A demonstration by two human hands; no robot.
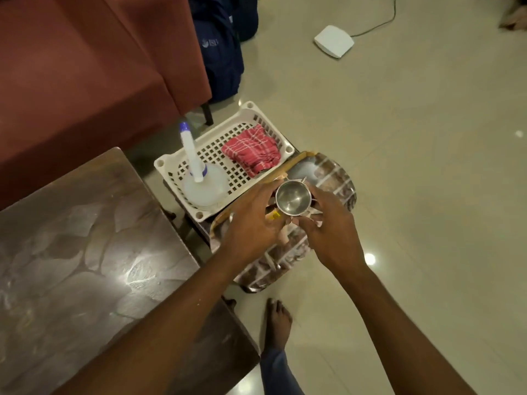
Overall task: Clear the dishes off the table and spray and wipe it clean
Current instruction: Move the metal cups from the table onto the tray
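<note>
A small steel cup is held over a patterned tray that lies beside the dark table. My left hand and my right hand both grip the cup, one on each side. Other small items under my hands are mostly hidden. A white slotted basket behind the tray holds a clear spray bottle with a blue-and-white nozzle and a folded red checked cloth.
A red-brown sofa stands behind the table. A dark blue bag leans beside it. A white device with a cable lies on the tiled floor. My bare foot is below the tray.
</note>
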